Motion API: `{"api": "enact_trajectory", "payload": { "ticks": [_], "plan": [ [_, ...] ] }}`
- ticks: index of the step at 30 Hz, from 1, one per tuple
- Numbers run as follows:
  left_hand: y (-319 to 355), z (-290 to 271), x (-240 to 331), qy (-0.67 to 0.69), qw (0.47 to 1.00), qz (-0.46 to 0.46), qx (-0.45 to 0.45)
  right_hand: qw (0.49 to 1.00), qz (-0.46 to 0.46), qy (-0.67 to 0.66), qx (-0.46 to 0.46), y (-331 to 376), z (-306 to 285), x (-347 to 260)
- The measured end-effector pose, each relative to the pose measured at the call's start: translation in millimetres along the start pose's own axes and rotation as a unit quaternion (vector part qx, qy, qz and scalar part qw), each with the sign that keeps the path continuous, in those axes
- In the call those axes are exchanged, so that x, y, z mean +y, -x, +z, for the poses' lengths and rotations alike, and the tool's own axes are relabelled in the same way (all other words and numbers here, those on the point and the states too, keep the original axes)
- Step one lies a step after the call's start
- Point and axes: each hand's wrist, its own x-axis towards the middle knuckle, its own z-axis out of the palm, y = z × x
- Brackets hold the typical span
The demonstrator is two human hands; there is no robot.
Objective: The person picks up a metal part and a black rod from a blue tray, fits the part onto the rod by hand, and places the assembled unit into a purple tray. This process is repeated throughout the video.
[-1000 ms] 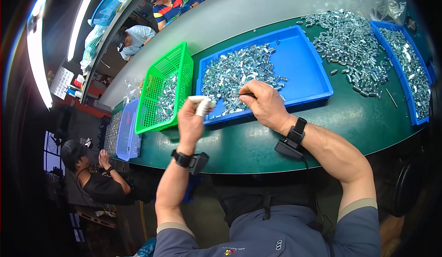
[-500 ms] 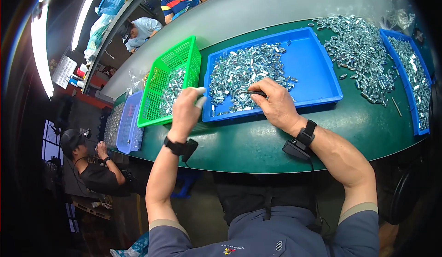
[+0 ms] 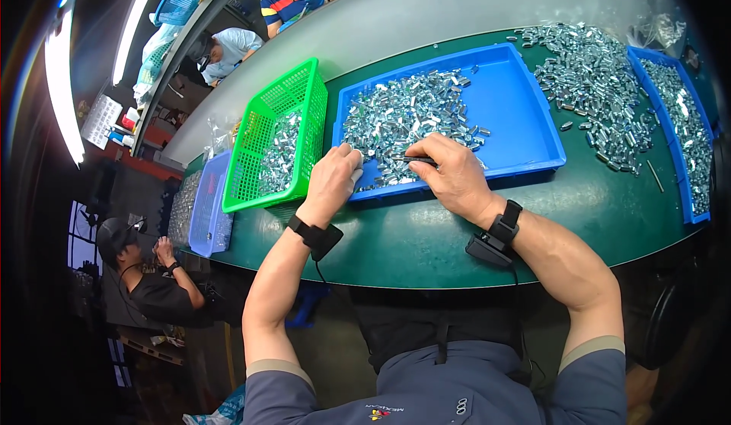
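A blue tray (image 3: 525,113) holds a heap of small shiny metal pieces (image 3: 411,109), thickest on its left and middle. Over the tray's near left corner is my left hand (image 3: 329,185), its pale-covered fingertips drawn together at the edge of the heap. Whatever lies between them is hidden. My right hand (image 3: 457,181) pinches a thin dark stick-like tool (image 3: 419,159) above the near side of the heap, its tip pointing left. Left of the tray, a green mesh basket (image 3: 255,128) contains more metal pieces (image 3: 280,151).
Loose metal pieces (image 3: 590,82) are piled on the green table (image 3: 403,250) at right, beside a narrow blue bin (image 3: 697,212) of similar parts. A thin rod (image 3: 655,175) lies nearby. A lilac basket (image 3: 207,208) stands at left; a co-worker (image 3: 148,273) sits beyond it.
My left hand has moved right, from beside the green basket to the tray's near left corner, and its fingers have drawn together. My right hand stays almost in place with the dark tool.
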Motion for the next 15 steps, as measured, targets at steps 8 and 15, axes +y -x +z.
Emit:
{"api": "enact_trajectory", "payload": {
  "ticks": [8,15],
  "plan": [
    [8,1,16,0.35,0.917,-0.191,0.03,0.999,-0.034,0.028,-0.018,0,3,2],
    [2,8,48,0.649,0.719,-0.234,0.083,0.998,-0.048,0.017,-0.037,1,3,6]
  ]
}}
